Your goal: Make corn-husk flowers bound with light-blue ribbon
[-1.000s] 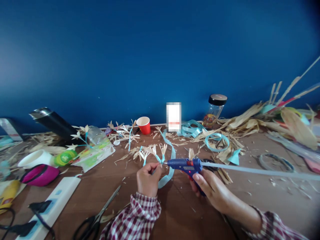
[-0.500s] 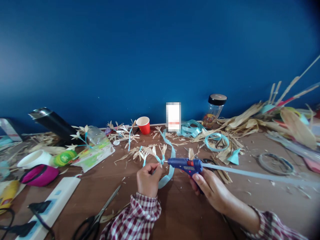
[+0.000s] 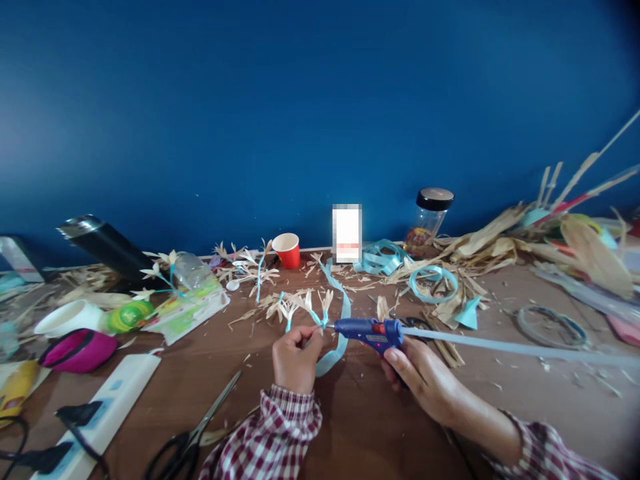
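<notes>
My left hand [image 3: 299,357] is closed, pinching the stem of a small corn husk flower [image 3: 320,308] wrapped in light blue ribbon. Its pale petals stick up above my fingers. From there a loose light blue ribbon [image 3: 344,307] curves across the table to the back. In my right hand [image 3: 425,380] is a blue glue gun [image 3: 370,331], gripped by its handle. Its metal nozzle points left and meets the ribbon-wrapped stem beside my left fingertips. A long whitish glue stick [image 3: 475,343] runs out of the gun's rear to the right.
Scissors [image 3: 195,427] and a white power strip [image 3: 110,407] lie front left. A red paper cup [image 3: 287,251], a coil of blue ribbon [image 3: 383,257] and a lidded jar [image 3: 427,220] stand along the blue wall. Dried husks [image 3: 490,237] are heaped at right; a black flask [image 3: 107,250] leans at left.
The glue gun and my right hand have shifted very slightly left, bringing the nozzle a touch closer to the flower stem. My left hand has barely moved.
</notes>
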Available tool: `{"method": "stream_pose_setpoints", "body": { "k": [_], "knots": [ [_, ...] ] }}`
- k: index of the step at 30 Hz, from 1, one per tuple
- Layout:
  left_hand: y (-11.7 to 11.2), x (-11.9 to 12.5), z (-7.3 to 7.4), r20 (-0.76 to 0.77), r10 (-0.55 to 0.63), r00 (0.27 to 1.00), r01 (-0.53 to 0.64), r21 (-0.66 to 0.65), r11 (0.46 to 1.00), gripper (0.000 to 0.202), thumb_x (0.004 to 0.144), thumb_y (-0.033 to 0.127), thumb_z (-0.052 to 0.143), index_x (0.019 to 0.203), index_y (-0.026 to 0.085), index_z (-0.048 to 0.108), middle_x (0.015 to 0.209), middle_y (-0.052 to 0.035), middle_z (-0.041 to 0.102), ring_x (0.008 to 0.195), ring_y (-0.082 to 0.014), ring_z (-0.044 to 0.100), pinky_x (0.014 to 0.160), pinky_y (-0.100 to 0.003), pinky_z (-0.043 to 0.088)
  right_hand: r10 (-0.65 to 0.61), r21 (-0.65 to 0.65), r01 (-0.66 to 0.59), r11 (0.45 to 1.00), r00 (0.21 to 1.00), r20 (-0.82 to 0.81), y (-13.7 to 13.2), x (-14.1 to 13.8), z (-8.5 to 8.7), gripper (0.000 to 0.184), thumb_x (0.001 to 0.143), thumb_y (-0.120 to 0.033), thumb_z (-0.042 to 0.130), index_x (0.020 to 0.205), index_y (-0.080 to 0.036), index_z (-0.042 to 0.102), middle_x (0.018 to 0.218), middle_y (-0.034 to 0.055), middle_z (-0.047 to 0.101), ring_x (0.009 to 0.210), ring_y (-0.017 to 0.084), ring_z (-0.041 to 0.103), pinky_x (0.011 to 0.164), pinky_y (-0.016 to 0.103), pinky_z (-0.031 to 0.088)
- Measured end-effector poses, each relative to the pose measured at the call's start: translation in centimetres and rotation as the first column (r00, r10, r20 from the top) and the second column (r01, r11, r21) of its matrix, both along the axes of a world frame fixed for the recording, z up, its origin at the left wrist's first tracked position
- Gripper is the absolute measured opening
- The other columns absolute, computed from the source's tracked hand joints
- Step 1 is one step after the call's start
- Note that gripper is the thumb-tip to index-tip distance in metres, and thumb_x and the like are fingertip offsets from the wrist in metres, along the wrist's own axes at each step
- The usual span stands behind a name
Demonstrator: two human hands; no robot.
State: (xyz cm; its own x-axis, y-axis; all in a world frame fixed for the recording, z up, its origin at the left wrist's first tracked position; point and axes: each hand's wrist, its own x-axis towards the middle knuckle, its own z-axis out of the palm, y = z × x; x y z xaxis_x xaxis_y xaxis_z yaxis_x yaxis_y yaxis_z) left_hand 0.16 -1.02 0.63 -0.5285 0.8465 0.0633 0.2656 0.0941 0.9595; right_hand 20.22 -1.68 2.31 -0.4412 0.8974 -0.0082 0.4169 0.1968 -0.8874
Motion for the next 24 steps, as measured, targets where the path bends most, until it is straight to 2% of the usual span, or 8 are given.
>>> {"method": "stream_pose_setpoints", "body": {
  "k": [7, 13, 19, 24],
  "knots": [
    [0.05, 0.00, -0.19, -0.004, 0.004, 1.000, -0.004, 0.010, 1.000, 0.019, 0.061, 0.030, 0.062, 0.055, 0.013, 0.067, 0.042, 0.0034, 0.049, 0.042, -0.0085, 0.037, 0.044, -0.021, 0.031, 0.018, -0.031, -0.018, 0.999, 1.000, 0.002, -0.04, -0.19, 0.09, 0.040, 0.092, -0.046, 0.028, 0.069, -0.018, 0.045, 0.059, 0.0003, 0.051, 0.051, 0.011, 0.050, 0.048, 0.022, 0.039],
    [-0.03, 0.09, -0.12, 0.005, -0.020, 1.000, 0.020, 0.006, 1.000, 0.017, 0.061, 0.029, 0.063, 0.055, 0.013, 0.066, 0.040, 0.0060, 0.043, 0.041, -0.0068, 0.034, 0.042, -0.020, 0.029, -0.003, 0.035, 0.002, 0.999, 1.000, 0.029, -0.01, -0.06, 0.09, 0.040, 0.092, -0.044, 0.027, 0.068, -0.018, 0.046, 0.059, 0.0006, 0.052, 0.053, 0.012, 0.050, 0.051, 0.023, 0.040],
    [-0.09, 0.18, -0.04, 0.021, -0.013, 1.000, 0.013, -0.005, 1.000, 0.018, 0.061, 0.030, 0.063, 0.056, 0.013, 0.067, 0.040, 0.0061, 0.043, 0.039, -0.0069, 0.034, 0.041, -0.020, 0.029, 0.004, 0.025, -0.005, 1.000, 0.999, 0.046, 0.02, -0.12, 0.24, 0.040, 0.092, -0.043, 0.029, 0.066, -0.019, 0.046, 0.058, 0.0010, 0.053, 0.053, 0.012, 0.049, 0.051, 0.024, 0.039],
    [0.04, 0.05, -0.36, -0.025, -0.024, 0.999, 0.024, -0.008, 1.000, 0.018, 0.061, 0.030, 0.063, 0.056, 0.013, 0.068, 0.041, 0.0049, 0.043, 0.043, -0.0078, 0.035, 0.043, -0.020, 0.029, 0.013, -0.005, -0.013, 1.000, 0.999, 0.033, -0.07, -0.18, 0.43, 0.040, 0.092, -0.045, 0.027, 0.067, -0.019, 0.045, 0.059, 0.0014, 0.053, 0.053, 0.013, 0.050, 0.051, 0.024, 0.040]
  ]
}}
